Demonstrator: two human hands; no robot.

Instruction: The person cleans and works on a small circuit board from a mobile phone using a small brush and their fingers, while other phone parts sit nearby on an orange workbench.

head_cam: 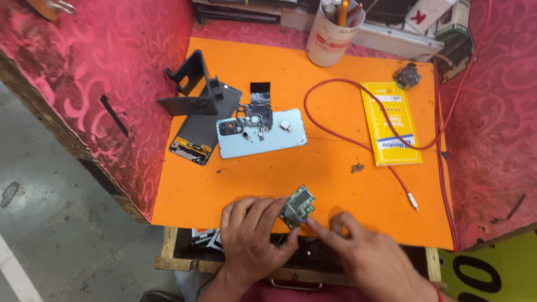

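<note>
A small green circuit board (298,205) rests on the orange mat (335,162) near its front edge. My left hand (251,237) grips the board's left side with thumb and fingers. My right hand (366,257) comes in from the right, its forefinger tip touching the board's lower edge; whether it holds a small tool is hidden. Further back lies a light blue phone back cover (263,137) with a black metal frame piece (254,116) and small parts on it. Left of it is a dark phone body (201,134) under a black stand (193,89).
A red cable (358,142) loops across the mat over a yellow packet (390,123). A white cup of tools (331,31) stands at the back, with a small metal part (407,75) at the back right. An open wooden drawer (190,249) sits below my hands. Red patterned cloth surrounds the mat.
</note>
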